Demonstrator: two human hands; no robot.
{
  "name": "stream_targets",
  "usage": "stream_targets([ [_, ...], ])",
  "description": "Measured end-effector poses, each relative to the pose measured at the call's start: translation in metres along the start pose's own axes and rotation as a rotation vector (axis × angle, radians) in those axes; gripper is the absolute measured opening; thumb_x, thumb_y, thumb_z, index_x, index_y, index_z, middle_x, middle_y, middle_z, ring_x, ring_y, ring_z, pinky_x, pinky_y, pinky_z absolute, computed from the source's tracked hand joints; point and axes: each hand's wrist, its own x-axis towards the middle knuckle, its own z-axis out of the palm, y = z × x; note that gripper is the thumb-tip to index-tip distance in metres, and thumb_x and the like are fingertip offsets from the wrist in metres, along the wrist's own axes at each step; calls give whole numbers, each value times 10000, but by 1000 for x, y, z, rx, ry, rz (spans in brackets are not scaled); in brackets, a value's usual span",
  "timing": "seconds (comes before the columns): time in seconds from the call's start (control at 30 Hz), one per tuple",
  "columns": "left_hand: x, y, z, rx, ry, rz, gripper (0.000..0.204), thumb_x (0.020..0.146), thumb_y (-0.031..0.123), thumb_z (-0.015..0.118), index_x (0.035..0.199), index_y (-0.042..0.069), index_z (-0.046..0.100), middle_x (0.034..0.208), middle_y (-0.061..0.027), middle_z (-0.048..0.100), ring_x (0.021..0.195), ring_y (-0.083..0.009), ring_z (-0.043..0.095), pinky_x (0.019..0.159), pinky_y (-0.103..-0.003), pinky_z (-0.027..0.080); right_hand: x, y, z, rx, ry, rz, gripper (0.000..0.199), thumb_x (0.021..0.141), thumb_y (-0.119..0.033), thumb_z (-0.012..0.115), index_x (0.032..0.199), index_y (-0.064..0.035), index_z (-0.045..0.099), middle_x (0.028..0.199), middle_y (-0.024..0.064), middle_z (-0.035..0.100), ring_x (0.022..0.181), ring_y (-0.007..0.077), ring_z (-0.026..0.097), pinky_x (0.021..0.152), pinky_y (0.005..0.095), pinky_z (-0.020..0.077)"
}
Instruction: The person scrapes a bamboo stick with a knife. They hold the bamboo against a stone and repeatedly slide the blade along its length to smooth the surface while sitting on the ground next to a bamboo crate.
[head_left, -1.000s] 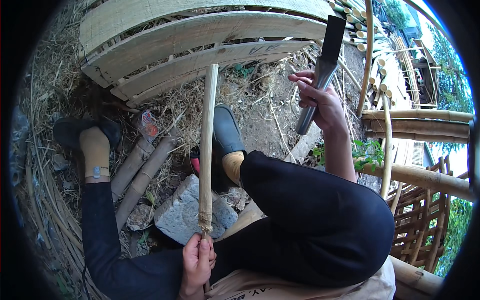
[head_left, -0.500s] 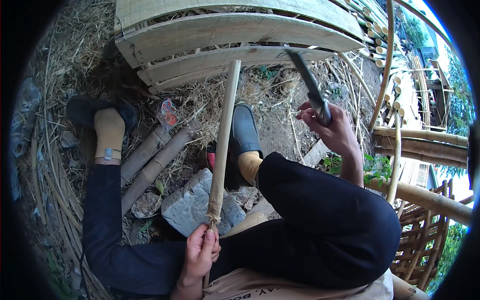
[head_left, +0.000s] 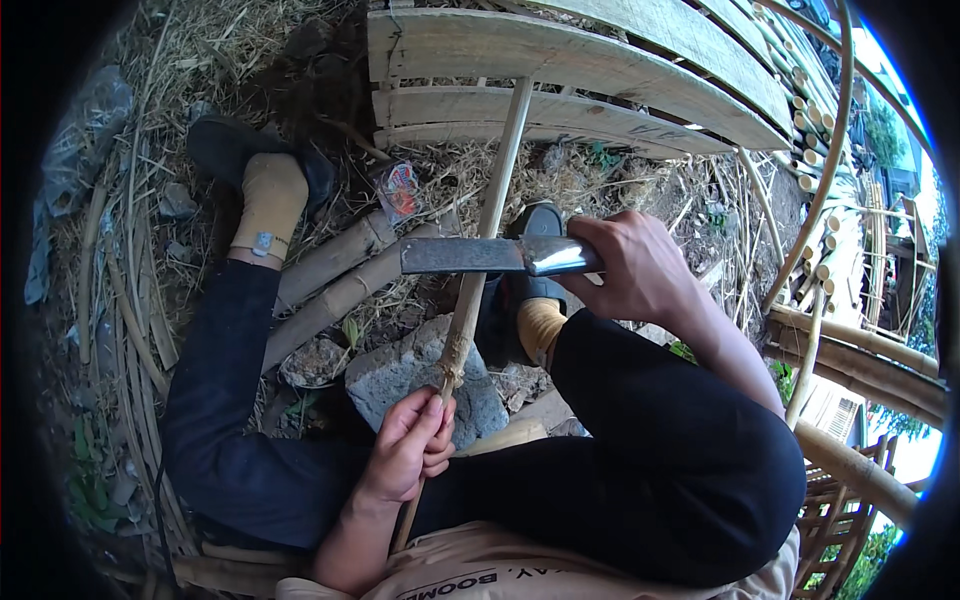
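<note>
My left hand (head_left: 408, 445) is closed around the thin lower end of a pale bamboo stick (head_left: 495, 205), just below a rough, frayed joint. The stick rises away from me, leaning slightly right, its far tip over the wooden crate. In my right hand (head_left: 640, 262) is a large knife (head_left: 460, 256) with a dark, broad blade and a shiny metal collar at the handle. Its blade lies crosswise in front of the stick's middle, pointing left; whether the two touch, I cannot tell. A grey stone block (head_left: 400, 375) sits on the ground beneath the stick.
A slatted wooden crate (head_left: 600, 60) stands ahead. Two cut bamboo lengths (head_left: 335, 260) and a crumpled red-and-clear wrapper (head_left: 399, 190) lie left of the stick. Straw covers the ground. Bamboo poles (head_left: 865, 350) and stacked bamboo are at the right. My bent legs frame the space.
My right hand has swung the knife from raised at the upper right to lying across the stick. The left hand keeps its hold. The whole view has shifted somewhat.
</note>
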Motion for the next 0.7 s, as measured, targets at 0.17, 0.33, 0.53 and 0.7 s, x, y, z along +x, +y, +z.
stream_targets([
  [0.17, 4, -2, -4, -70, -26, -5, 327, 1117, 381, 360, 971, 109, 466, 602, 79, 263, 443, -4, 175, 391, -200, 153, 3, 11, 37, 88, 89, -17, 248, 792, -290, 760, 847, -59, 688, 636, 147, 657, 619, 352, 685, 615, 452, 557],
  [0.33, 5, -6, -5, -70, -27, 19, 340, 1112, 400, 371, 977, 105, 471, 602, 79, 262, 446, 0, 175, 393, -196, 151, 0, 15, 47, 38, 132, 10, 214, 708, -182, 763, 862, -61, 676, 632, 144, 639, 631, 365, 669, 603, 450, 532],
  [0.53, 5, -7, -9, -79, -15, 36, 337, 1109, 398, 384, 979, 101, 475, 602, 82, 259, 445, 1, 171, 391, -199, 144, -3, 17, 56, 70, 124, 6, 235, 687, -168, 746, 876, -58, 660, 632, 142, 628, 642, 369, 664, 606, 456, 524],
  [0.7, 8, -7, -2, -31, 57, 23, 303, 1114, 343, 388, 949, 106, 477, 591, 85, 260, 434, -1, 165, 386, -203, 140, -4, 19, 59, 43, 99, 5, 236, 664, -158, 727, 870, -61, 666, 623, 141, 622, 622, 363, 658, 587, 450, 520],
])
